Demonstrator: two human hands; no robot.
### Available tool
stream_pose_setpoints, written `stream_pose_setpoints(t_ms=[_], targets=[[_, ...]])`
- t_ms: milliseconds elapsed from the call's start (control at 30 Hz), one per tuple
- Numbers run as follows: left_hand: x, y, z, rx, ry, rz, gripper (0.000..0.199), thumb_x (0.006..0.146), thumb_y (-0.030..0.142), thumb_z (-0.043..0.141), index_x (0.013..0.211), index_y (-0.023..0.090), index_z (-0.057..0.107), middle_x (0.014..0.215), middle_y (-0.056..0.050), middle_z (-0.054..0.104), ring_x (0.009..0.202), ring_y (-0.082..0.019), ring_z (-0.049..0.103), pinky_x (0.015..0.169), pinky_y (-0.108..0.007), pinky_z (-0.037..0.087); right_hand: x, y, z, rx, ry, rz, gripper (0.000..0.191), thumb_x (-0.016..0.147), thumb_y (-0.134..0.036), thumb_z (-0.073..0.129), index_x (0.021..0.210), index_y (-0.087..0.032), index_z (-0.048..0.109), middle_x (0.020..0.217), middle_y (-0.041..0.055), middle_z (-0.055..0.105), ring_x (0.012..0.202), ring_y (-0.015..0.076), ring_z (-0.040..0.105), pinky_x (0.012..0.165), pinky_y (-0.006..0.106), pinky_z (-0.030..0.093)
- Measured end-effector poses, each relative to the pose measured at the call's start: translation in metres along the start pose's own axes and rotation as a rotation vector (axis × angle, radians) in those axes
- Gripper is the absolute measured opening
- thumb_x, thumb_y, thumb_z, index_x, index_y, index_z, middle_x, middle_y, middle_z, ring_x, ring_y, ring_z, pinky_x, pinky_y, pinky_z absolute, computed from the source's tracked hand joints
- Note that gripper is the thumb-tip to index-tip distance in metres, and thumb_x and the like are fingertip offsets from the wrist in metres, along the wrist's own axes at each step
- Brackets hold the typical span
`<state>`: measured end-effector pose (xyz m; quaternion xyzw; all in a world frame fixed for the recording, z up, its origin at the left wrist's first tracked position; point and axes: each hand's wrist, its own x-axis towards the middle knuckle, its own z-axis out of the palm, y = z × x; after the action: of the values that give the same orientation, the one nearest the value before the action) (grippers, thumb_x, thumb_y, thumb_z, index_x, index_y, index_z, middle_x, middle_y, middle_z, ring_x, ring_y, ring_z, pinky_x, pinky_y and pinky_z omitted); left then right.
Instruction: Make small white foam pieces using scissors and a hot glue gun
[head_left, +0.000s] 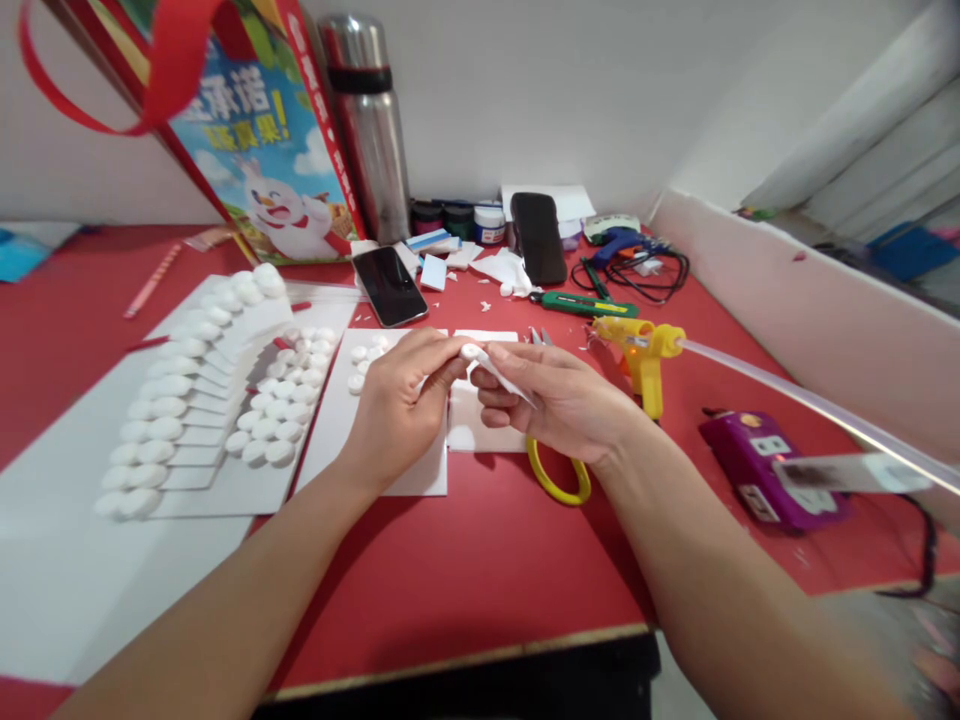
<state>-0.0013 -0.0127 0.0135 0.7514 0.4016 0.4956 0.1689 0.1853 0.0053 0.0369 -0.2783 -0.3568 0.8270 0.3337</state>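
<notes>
Both hands meet over the middle of the table around a white strip with a rolled end (472,352). My left hand (409,385) pinches the rolled end between thumb and fingertips. The strip's loose tail lies across the fingers of my right hand (551,390), whose thumb presses on it. Below my left hand is a white board (405,470) with several small white discs (360,375). Under my right hand lie a paler sheet (487,435) and scissors with yellow handles (559,480), their blades partly hidden.
Left stands a stepped white model (199,420) edged with white discs. A yellow glue gun (641,350) with a long glue stick and a purple power strip (772,470) lie right. Behind are two phones (390,285), a green cutter (585,304), a steel flask (371,140) and a gift box (262,150).
</notes>
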Motion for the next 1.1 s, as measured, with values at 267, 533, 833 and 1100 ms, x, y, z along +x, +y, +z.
stream_pose_setpoints(t_ms=[267,533,833,1100], targets=[[0.000,0.004,0.000,-0.059,0.007,-0.075,0.017,0.101,0.022,0.061,0.106,0.020,0.078,0.091,-0.004,0.069,0.092,-0.018,0.066,0.085,-0.031,0.050,0.002,-0.001,0.004,-0.165,0.106,-0.093,0.033,0.075,-0.031,0.090,0.101,-0.017,0.076,0.080,-0.0022,0.059,0.067,0.0080,0.049,0.060,0.024,0.041],[-0.001,0.006,0.001,-0.109,0.040,-0.185,0.015,0.100,0.024,0.063,0.093,0.020,0.077,0.084,-0.002,0.070,0.086,-0.017,0.067,0.080,-0.031,0.052,0.002,0.006,0.005,-0.638,0.401,-0.350,0.038,0.078,-0.049,0.085,0.090,-0.016,0.071,0.071,-0.0017,0.064,0.059,0.0100,0.053,0.056,0.026,0.040],[-0.004,0.007,0.008,-0.133,0.080,-0.237,0.015,0.099,0.028,0.064,0.098,0.021,0.078,0.085,-0.003,0.070,0.081,-0.017,0.065,0.076,-0.031,0.052,0.003,0.015,0.012,-1.099,0.587,-0.662,0.022,0.088,-0.035,0.076,0.075,-0.019,0.068,0.067,-0.0008,0.066,0.059,0.0114,0.053,0.056,0.026,0.038],[-0.009,0.010,0.014,0.210,0.155,-0.009,0.024,0.103,0.022,0.057,0.114,0.015,0.076,0.099,-0.010,0.074,0.092,-0.020,0.067,0.087,-0.034,0.052,-0.001,0.025,0.019,-0.960,0.524,-0.671,0.027,0.095,-0.043,0.070,0.083,-0.019,0.071,0.070,0.0007,0.070,0.056,0.0123,0.057,0.055,0.027,0.043]])
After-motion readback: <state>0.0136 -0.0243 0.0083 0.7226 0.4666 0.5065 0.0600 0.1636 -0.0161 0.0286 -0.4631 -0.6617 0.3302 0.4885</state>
